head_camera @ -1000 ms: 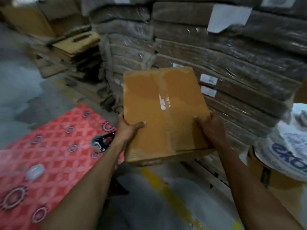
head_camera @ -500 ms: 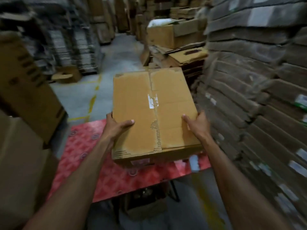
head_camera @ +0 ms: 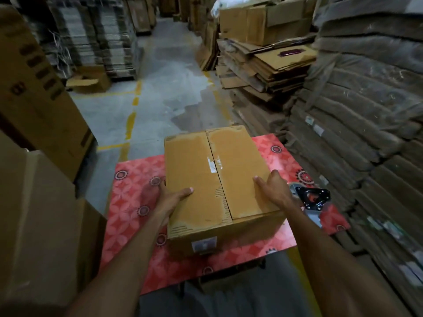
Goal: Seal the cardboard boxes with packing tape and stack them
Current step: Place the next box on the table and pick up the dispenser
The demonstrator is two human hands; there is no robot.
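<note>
A brown cardboard box (head_camera: 219, 177) rests on the red patterned table (head_camera: 135, 197). Its top flaps are folded shut, with an open seam down the middle and only a small scrap of old tape on it. My left hand (head_camera: 171, 197) grips the box's left side, thumb on top. My right hand (head_camera: 272, 191) grips the right side the same way. A black tape dispenser (head_camera: 312, 197) lies on the table just right of my right hand.
Large cardboard boxes (head_camera: 39, 202) stand close at my left. Wrapped stacks of flat cartons (head_camera: 366, 115) rise along the right, with loose flattened cardboard (head_camera: 263, 72) behind the table. A concrete aisle with yellow lines (head_camera: 130, 122) runs ahead.
I have turned from the wrapped stacks toward the table, carrying the box in both hands. It has come down from mid-air onto the red table.
</note>
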